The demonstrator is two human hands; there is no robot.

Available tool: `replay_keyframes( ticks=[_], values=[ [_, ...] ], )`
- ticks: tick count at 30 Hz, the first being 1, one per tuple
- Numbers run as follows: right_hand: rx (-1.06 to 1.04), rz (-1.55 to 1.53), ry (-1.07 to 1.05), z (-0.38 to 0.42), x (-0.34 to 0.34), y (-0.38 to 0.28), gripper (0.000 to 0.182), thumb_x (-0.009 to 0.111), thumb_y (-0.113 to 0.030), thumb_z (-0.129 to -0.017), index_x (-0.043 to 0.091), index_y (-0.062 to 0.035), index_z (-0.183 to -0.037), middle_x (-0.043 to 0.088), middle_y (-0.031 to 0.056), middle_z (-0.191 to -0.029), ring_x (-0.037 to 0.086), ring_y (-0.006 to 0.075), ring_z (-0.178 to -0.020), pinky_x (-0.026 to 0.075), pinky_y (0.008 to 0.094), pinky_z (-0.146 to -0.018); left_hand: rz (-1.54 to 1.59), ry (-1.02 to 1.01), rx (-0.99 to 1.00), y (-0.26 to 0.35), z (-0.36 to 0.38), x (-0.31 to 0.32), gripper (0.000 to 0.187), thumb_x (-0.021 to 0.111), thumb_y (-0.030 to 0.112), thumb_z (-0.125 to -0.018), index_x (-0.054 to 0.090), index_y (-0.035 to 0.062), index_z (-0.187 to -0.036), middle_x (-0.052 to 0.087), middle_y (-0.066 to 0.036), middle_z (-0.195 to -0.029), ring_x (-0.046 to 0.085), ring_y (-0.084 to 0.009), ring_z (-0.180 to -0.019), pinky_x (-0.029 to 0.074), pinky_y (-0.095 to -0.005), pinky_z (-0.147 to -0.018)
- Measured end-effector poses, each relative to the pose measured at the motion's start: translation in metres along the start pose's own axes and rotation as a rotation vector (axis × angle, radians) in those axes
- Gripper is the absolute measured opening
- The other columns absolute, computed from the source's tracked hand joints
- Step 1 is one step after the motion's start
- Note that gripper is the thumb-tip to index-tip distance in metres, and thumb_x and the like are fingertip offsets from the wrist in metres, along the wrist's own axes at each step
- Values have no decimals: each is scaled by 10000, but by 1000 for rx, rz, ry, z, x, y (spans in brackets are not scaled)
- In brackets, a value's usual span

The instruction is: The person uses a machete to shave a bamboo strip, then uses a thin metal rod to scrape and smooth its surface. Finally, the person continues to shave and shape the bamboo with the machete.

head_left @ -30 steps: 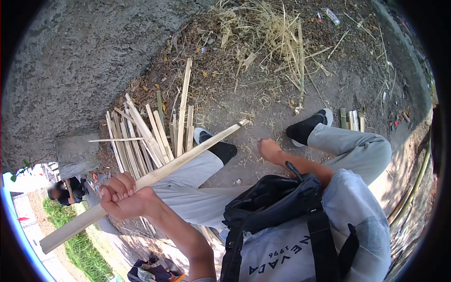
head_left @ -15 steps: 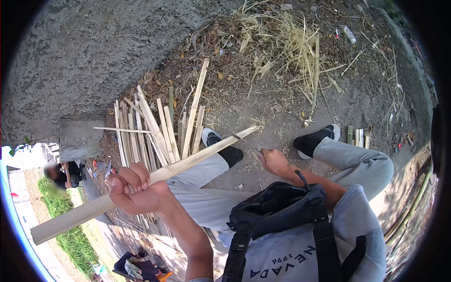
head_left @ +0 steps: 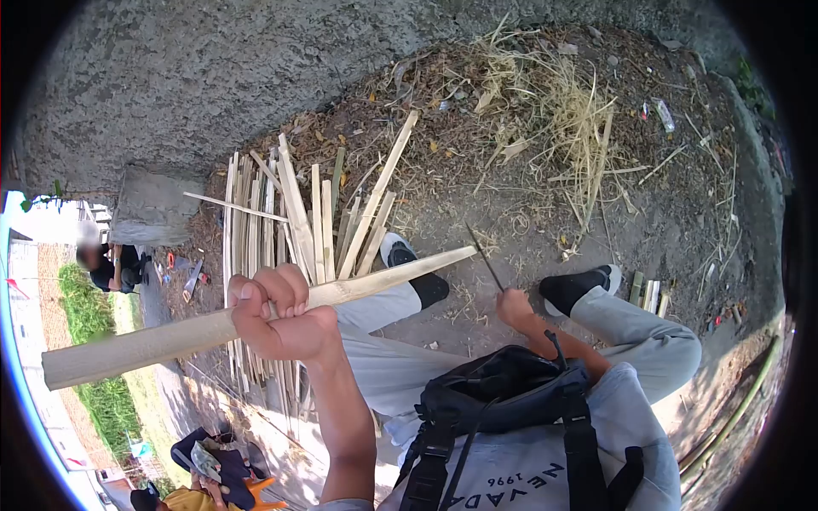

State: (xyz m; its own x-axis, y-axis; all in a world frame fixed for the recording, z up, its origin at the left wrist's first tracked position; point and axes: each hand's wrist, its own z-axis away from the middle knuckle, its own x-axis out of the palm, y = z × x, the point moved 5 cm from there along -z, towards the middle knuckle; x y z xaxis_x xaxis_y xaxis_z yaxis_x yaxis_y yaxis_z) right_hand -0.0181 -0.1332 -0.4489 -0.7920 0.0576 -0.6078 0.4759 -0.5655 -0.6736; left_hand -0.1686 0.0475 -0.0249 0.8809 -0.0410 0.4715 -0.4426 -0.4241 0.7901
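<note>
Left hand (head_left: 277,317) wrapped tight round a bamboo pole (head_left: 256,313), held level across the knees, split tip pointing toward the knife (head_left: 484,255). Right hand (head_left: 516,308) closed on its handle, blade raised just beside the tip. Cut strips (head_left: 290,217) piled beyond, against the wall (head_left: 213,77).
</note>
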Motion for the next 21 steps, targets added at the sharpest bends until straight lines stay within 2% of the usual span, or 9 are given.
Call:
replay_keyframes(
  ticks=[2, 5, 8, 11, 12, 13, 15, 18, 21],
  values=[
    [100, 34, -47, -12, -1, 21, 334, 494, -283, -951, 585, 31, -885, 621, 298, -720, 622, 493, -735, 508, 554, -735, -11, -14, -3, 0, -2, -6, 288, 467, 153, -841, 250, 158, -651, 228, 17, -441, 170, -75, -362, 126, -231, -369],
    [-35, -26, 22, 18, -33, -51, 350, 486, -285, -952, 598, 41, -891, 625, 303, -734, 624, 495, -751, 514, 548, -732, 0, -6, -16, -1, -6, -11, 269, 492, 151, -828, 308, 159, -632, 244, 16, -449, 174, -79, -359, 129, -238, -364],
    [-172, -89, -1, 40, -48, -92, 387, 472, -300, -955, 616, 55, -901, 631, 310, -762, 626, 497, -766, 518, 543, -731, 16, -56, -10, -2, -6, -6, 288, 475, 152, -852, 272, 151, -648, 247, 12, -446, 184, -79, -362, 132, -235, -365],
    [-100, -60, 86, 16, -9, -36, 372, 487, -261, -946, 588, 56, -782, 584, 325, -679, 604, 506, -711, 500, 548, -691, -6, -37, -28, 1, 2, 0, 288, 464, 153, -860, 262, 144, -654, 243, 7, -441, 186, -81, -364, 132, -236, -367],
    [-141, 135, 16, -19, 50, 38, 395, 471, -275, -959, 590, 60, -788, 586, 324, -685, 605, 502, -704, 497, 552, -684, 0, -49, -26, 0, 3, 2, 283, 461, 150, -858, 265, 142, -655, 242, 5, -441, 183, -81, -365, 132, -236, -367],
    [-78, 108, 15, -17, 35, 36, 401, 465, -278, -963, 591, 60, -789, 589, 322, -692, 605, 502, -704, 495, 554, -681, 6, -63, -23, 1, 3, 5, 278, 459, 146, -856, 267, 140, -655, 242, 4, -441, 181, -81, -366, 132, -237, -367],
    [41, 39, 23, -10, -4, 10, 414, 451, -285, -971, 592, 60, -791, 596, 319, -706, 605, 502, -705, 491, 559, -675, 17, -79, -15, -1, 2, 11, 268, 464, 146, -851, 279, 143, -656, 243, 5, -444, 175, -79, -366, 135, -235, -365],
    [-91, -56, 94, 19, -37, -51, 427, 444, -287, -974, 601, 62, -784, 604, 316, -726, 605, 506, -723, 487, 569, -696, 11, -56, -15, -1, 7, 9, 282, 483, 162, -852, 288, 164, -648, 245, 15, -449, 175, -74, -357, 131, -227, -359],
    [-123, -143, 57, 43, -60, -102, 404, 457, -290, -963, 639, 45, -828, 633, 319, -774, 619, 517, -758, 517, 543, -738, 1, -76, -25, -3, 6, 15, 302, 486, 167, -853, 271, 166, -640, 243, 17, -448, 174, -75, -358, 126, -230, -359]
  ],
)
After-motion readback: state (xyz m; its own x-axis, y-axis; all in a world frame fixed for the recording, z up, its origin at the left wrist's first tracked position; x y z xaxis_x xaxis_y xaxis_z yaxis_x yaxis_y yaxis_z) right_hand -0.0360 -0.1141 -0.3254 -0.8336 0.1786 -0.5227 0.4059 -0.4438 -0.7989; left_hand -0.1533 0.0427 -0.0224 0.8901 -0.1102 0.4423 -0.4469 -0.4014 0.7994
